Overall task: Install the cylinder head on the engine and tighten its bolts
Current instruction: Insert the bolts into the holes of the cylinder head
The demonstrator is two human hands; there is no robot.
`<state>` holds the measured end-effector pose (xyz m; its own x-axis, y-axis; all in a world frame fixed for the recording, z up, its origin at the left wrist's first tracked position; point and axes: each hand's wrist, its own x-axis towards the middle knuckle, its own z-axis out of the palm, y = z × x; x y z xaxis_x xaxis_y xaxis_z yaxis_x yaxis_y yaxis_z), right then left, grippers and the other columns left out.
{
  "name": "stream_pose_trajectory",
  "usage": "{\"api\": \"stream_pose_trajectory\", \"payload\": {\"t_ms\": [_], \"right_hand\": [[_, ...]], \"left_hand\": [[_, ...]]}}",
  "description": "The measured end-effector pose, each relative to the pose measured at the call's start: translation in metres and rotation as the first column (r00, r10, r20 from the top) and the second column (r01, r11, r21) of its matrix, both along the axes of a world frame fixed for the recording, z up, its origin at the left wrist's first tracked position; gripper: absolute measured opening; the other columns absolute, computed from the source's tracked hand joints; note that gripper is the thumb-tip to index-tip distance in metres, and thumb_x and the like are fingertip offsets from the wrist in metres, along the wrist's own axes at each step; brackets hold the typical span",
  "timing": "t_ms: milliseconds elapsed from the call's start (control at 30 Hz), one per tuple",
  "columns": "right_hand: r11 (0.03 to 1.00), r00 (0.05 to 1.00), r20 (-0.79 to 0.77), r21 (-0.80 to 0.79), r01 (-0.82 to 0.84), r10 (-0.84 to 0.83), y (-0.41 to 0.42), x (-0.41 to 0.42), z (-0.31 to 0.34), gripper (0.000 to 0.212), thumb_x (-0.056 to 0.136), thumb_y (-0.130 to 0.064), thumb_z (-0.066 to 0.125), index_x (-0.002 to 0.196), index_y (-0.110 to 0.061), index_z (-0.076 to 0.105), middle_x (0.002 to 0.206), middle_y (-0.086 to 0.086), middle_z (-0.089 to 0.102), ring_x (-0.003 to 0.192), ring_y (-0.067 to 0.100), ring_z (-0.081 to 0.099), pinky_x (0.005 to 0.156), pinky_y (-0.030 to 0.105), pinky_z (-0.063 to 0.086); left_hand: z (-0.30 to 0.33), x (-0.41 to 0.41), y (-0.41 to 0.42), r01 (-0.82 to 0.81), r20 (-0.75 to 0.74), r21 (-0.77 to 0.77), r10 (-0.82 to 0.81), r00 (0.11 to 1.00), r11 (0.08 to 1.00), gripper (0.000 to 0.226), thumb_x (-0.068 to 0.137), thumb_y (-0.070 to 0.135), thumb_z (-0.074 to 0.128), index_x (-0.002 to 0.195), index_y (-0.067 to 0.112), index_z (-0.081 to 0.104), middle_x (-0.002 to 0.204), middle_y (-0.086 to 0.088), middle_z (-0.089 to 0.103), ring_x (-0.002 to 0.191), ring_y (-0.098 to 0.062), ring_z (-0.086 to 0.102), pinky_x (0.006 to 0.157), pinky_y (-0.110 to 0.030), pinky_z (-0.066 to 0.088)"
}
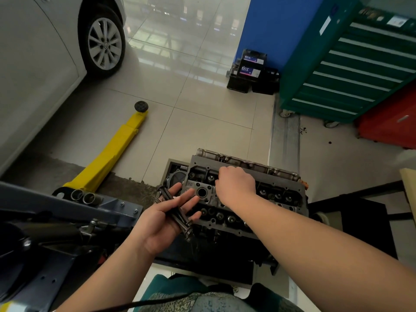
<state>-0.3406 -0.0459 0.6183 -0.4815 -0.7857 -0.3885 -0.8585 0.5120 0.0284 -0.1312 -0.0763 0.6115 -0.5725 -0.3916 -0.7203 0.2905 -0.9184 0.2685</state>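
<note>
Fingers of the left hand lie nearly straight, palm up, cradling a loose bundle of long dark steel head bolts whose flanged heads hang off the heel of the palm toward the person. The right hand is curled, knuckles up, over the middle of the grey cast-metal cylinder head; its fingertips are hidden beneath it, so whether it pinches a bolt or merely presses on the casting cannot be told. That head already sits squarely on the dark engine block, which stands on a low black stand on the tiled floor. Seating the head therefore looks finished, and the work appears to be at the stage of feeding bolts into their holes by hand, with several bolts in the left palm not yet placed. No wrench or socket shows near either hand, so tightening has probably not begun. Further out, a yellow floor jack lies to the left beside a white car, and a green drawer cabinet stands at the far right.
</note>
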Motion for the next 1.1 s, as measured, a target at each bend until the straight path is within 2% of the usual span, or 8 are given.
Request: {"api": "stream_pose_trajectory", "payload": {"t_ms": [100, 267, 367, 467, 633, 733, 900, 1100], "right_hand": [[0.99, 0.999, 0.034, -0.137, -0.024, 0.029, 0.002, 0.008, 0.01, 0.035, 0.103, -0.044, 0.051, 0.127, -0.021, 0.06, 0.126, 0.002, 0.061, 0.117, 0.025, 0.056, 0.083, 0.041, 0.048], [0.989, 0.823, 0.568, -0.128, 0.079, 0.008, 0.011, 0.035, 0.028, 0.034, 0.096, -0.054, 0.053, 0.11, -0.032, 0.075, 0.109, -0.011, 0.073, 0.1, 0.014, 0.065, 0.085, 0.036, 0.053], [0.966, 0.68, 0.72, -0.05, 0.253, -0.141, 0.028, 0.034, 0.028, 0.023, 0.097, -0.043, 0.063, 0.088, -0.029, 0.079, 0.075, -0.016, 0.071, 0.077, 0.007, 0.066, 0.068, 0.028, 0.048], [0.928, 0.53, 0.818, 0.012, 0.371, -0.223, 0.047, 0.028, 0.026, 0.011, 0.092, -0.041, 0.074, 0.098, -0.033, 0.079, 0.09, -0.015, 0.077, 0.088, 0.003, 0.071, 0.076, 0.026, 0.054], [0.897, 0.413, 0.862, 0.099, 0.43, -0.294, 0.063, 0.018, 0.033, 0.031, 0.09, -0.028, 0.08, 0.12, -0.025, 0.076, 0.098, -0.01, 0.078, 0.084, 0.006, 0.076, 0.066, 0.016, 0.055], [0.902, 0.518, 0.795, 0.08, 0.425, -0.315, 0.063, 0.011, 0.04, 0.041, 0.089, -0.041, 0.081, 0.126, -0.023, 0.074, 0.105, -0.009, 0.076, 0.083, 0.001, 0.073, 0.063, 0.015, 0.051], [0.827, 0.442, 0.844, 0.003, 0.562, -0.303, 0.071, 0.003, 0.047, 0.034, 0.083, -0.051, 0.081, 0.108, -0.028, 0.077, 0.091, -0.012, 0.076, 0.089, 0.008, 0.071, 0.076, 0.029, 0.052], [0.694, 0.33, 0.925, -0.114, 0.71, -0.186, 0.081, -0.003, 0.053, 0.026, 0.088, -0.046, 0.077, 0.105, -0.026, 0.073, 0.066, -0.018, 0.068, 0.059, 0.002, 0.059, 0.055, 0.021, 0.044]], "left_hand": [[0.0, 0.004, -0.002, 0.145, -0.015, -0.025, -0.145, 0.989, 0.989, 0.047, 0.098, -0.003, 0.051, 0.144, 0.01, 0.057, 0.137, -0.021, 0.068, 0.116, -0.037, 0.073, 0.087, -0.062, 0.061], [0.009, 0.009, 0.007, 0.585, -0.07, -0.164, -0.601, 0.796, 0.794, 0.044, 0.096, -0.004, 0.063, 0.139, 0.002, 0.062, 0.144, -0.028, 0.06, 0.122, -0.042, 0.067, 0.092, -0.064, 0.057], [0.01, 0.007, 0.02, 0.592, -0.144, -0.156, -0.611, 0.778, 0.79, 0.04, 0.096, 0.001, 0.066, 0.135, 0.002, 0.065, 0.143, -0.028, 0.06, 0.12, -0.042, 0.068, 0.095, -0.064, 0.055], [0.007, 0.005, 0.03, 0.563, -0.215, -0.166, -0.586, 0.781, 0.81, 0.044, 0.098, 0.005, 0.067, 0.142, 0.003, 0.061, 0.139, -0.025, 0.061, 0.12, -0.038, 0.068, 0.096, -0.061, 0.055], [0.007, -0.005, 0.034, 0.547, -0.276, -0.155, -0.567, 0.776, 0.823, 0.035, 0.105, 0.003, 0.058, 0.139, -0.001, 0.058, 0.128, -0.022, 0.065, 0.115, -0.037, 0.066, 0.091, -0.057, 0.053], [0.01, -0.014, 0.029, 0.58, -0.251, -0.198, -0.613, 0.749, 0.79, 0.04, 0.104, 0.006, 0.061, 0.143, 0.0, 0.058, 0.134, -0.024, 0.063, 0.118, -0.038, 0.067, 0.095, -0.059, 0.055], [0.013, -0.028, 0.028, 0.578, -0.249, -0.253, -0.629, 0.736, 0.776, 0.044, 0.105, 0.013, 0.063, 0.146, -0.001, 0.055, 0.138, -0.026, 0.06, 0.121, -0.041, 0.064, 0.099, -0.06, 0.05], [0.017, -0.031, 0.023, 0.586, -0.207, -0.331, -0.663, 0.719, 0.74, 0.041, 0.098, 0.009, 0.071, 0.138, 0.003, 0.064, 0.133, -0.031, 0.065, 0.095, -0.035, 0.075, 0.086, -0.052, 0.061]]}}
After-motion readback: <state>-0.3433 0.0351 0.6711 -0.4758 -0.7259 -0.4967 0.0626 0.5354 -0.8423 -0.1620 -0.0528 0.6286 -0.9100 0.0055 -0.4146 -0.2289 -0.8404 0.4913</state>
